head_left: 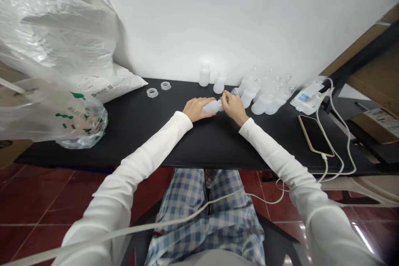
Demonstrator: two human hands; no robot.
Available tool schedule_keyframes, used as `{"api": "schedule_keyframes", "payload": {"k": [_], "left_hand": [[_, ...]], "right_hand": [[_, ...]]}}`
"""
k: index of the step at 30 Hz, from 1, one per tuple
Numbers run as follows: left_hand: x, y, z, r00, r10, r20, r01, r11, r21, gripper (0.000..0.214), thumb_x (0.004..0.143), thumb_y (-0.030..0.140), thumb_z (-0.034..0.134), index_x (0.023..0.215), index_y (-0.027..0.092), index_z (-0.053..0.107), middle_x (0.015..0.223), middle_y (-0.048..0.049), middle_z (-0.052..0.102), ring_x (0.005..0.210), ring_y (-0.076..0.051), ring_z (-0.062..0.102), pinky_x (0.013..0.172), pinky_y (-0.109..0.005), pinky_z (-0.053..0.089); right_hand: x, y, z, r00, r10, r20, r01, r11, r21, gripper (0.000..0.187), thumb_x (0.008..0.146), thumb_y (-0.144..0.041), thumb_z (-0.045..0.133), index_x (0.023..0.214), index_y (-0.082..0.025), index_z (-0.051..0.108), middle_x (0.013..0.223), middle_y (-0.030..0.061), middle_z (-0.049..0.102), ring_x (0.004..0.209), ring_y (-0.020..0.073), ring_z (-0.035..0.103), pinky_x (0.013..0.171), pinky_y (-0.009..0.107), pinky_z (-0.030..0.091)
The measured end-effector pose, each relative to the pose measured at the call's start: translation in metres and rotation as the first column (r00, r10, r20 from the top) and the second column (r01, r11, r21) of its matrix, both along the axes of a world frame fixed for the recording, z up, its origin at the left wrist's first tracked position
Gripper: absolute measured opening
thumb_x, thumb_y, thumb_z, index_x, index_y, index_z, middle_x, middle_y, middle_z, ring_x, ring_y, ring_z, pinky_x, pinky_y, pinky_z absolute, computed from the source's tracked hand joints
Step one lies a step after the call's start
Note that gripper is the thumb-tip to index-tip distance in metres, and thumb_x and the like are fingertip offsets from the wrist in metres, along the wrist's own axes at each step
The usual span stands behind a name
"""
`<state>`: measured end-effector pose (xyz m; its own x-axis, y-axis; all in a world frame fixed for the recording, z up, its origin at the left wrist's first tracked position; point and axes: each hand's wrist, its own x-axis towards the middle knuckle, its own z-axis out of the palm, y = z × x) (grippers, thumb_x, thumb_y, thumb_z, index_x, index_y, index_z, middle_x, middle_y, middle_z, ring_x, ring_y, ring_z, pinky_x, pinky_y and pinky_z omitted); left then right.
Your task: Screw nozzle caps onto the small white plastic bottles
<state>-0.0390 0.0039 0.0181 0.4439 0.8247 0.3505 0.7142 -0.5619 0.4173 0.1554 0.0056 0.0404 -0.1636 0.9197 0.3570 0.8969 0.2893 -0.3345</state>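
My left hand (199,108) is wrapped around a small translucent white plastic bottle (211,107), which lies tilted with its neck toward the right. At that neck end, my right hand (232,106) has its fingers closed; they partly hide the neck and any small part there. Behind my hands, two open-topped bottles stand upright by the wall: one bottle (204,75) to the left, another bottle (220,83) closer to my right hand. Several bottles with clear pointed tops (264,95) stand grouped to the right. On the left lie two clear plastic rings, a nearer ring (152,92) and a farther ring (166,86).
Large plastic bags (62,29) and a clear printed bag (84,120) crowd the left of the black table (140,137). Toward the right are a white power strip (308,97), a phone (316,135) on a cable and a cardboard box (375,124). A white cable crosses my lap.
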Motion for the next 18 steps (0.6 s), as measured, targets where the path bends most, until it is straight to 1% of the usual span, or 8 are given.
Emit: {"api": "schedule_keyframes", "payload": {"k": [2, 4, 5, 8, 10, 12, 15, 18], "left_hand": [[0.001, -0.002, -0.001, 0.993, 0.050, -0.103, -0.039, 0.993, 0.107, 0.055, 0.085, 0.045, 0.071, 0.136, 0.025, 0.063, 0.115, -0.0099, 0.074, 0.110, -0.029, 0.068, 0.097, -0.040, 0.047], [0.000, -0.002, -0.003, 0.988, 0.073, -0.135, -0.052, 0.987, 0.154, 0.054, 0.088, 0.046, 0.067, 0.137, 0.025, 0.062, 0.113, -0.0116, 0.074, 0.110, -0.030, 0.068, 0.096, -0.041, 0.047], [-0.001, -0.001, -0.004, 0.989, 0.086, -0.121, -0.066, 0.985, 0.161, 0.054, 0.088, 0.047, 0.067, 0.136, 0.025, 0.062, 0.114, -0.0119, 0.073, 0.111, -0.031, 0.067, 0.096, -0.041, 0.046], [-0.001, 0.003, -0.005, 0.995, 0.094, 0.030, -0.096, 0.991, 0.093, 0.052, 0.084, 0.047, 0.073, 0.130, 0.024, 0.064, 0.119, -0.0097, 0.071, 0.113, -0.029, 0.065, 0.097, -0.039, 0.047], [0.002, 0.004, -0.006, 0.983, 0.041, 0.177, -0.038, 0.999, -0.018, 0.050, 0.082, 0.047, 0.074, 0.124, 0.021, 0.063, 0.118, -0.0072, 0.071, 0.109, -0.025, 0.066, 0.094, -0.035, 0.049], [0.010, 0.002, -0.008, 0.959, -0.009, 0.282, 0.037, 0.995, -0.094, 0.047, 0.083, 0.046, 0.073, 0.121, 0.019, 0.061, 0.114, -0.0058, 0.070, 0.103, -0.023, 0.067, 0.090, -0.032, 0.050], [0.025, -0.006, -0.011, 0.950, 0.038, 0.311, -0.009, 0.996, -0.094, 0.048, 0.085, 0.043, 0.073, 0.123, 0.018, 0.058, 0.115, -0.0079, 0.069, 0.105, -0.025, 0.066, 0.091, -0.034, 0.050], [0.036, -0.011, -0.015, 0.942, 0.150, 0.302, -0.136, 0.989, -0.065, 0.054, 0.087, 0.043, 0.072, 0.131, 0.018, 0.053, 0.122, -0.0118, 0.067, 0.111, -0.028, 0.064, 0.096, -0.038, 0.048]], "right_hand": [[-0.007, 0.005, 0.003, 0.990, -0.121, -0.076, 0.109, 0.983, -0.149, 0.033, 0.097, -0.029, 0.037, 0.080, -0.018, 0.062, 0.081, 0.0127, 0.068, 0.078, 0.0262, 0.062, 0.072, 0.035, 0.040], [-0.010, 0.006, 0.004, 0.981, -0.116, -0.159, 0.079, 0.972, -0.220, 0.033, 0.098, -0.032, 0.039, 0.077, -0.019, 0.061, 0.080, 0.0122, 0.068, 0.079, 0.0264, 0.062, 0.075, 0.036, 0.042], [-0.009, 0.005, 0.004, 0.974, -0.089, -0.207, 0.043, 0.976, -0.215, 0.034, 0.099, -0.036, 0.039, 0.079, -0.019, 0.061, 0.078, 0.0107, 0.067, 0.078, 0.0256, 0.062, 0.075, 0.036, 0.043], [-0.006, -0.003, 0.001, 0.923, 0.069, -0.378, -0.098, 0.994, -0.057, 0.034, 0.098, -0.050, 0.044, 0.099, -0.020, 0.059, 0.078, 0.0047, 0.064, 0.072, 0.0206, 0.060, 0.073, 0.034, 0.045], [-0.005, -0.008, -0.002, 0.850, 0.203, -0.486, -0.177, 0.979, 0.099, 0.039, 0.093, -0.056, 0.052, 0.109, -0.022, 0.056, 0.085, 0.0028, 0.064, 0.071, 0.0176, 0.057, 0.070, 0.032, 0.046], [-0.007, -0.009, -0.003, 0.770, 0.268, -0.579, -0.173, 0.961, 0.214, 0.040, 0.090, -0.058, 0.055, 0.105, -0.022, 0.057, 0.090, 0.0027, 0.063, 0.074, 0.0162, 0.057, 0.070, 0.030, 0.046], [-0.011, -0.003, 0.002, 0.714, 0.233, -0.660, -0.088, 0.965, 0.245, 0.036, 0.090, -0.056, 0.053, 0.090, -0.021, 0.057, 0.086, 0.0018, 0.062, 0.077, 0.0150, 0.057, 0.071, 0.029, 0.046], [-0.014, 0.004, 0.011, 0.751, 0.094, -0.653, 0.025, 0.985, 0.171, 0.035, 0.088, -0.053, 0.057, 0.077, -0.020, 0.055, 0.072, -0.0010, 0.058, 0.069, 0.0136, 0.053, 0.068, 0.029, 0.044]]}}
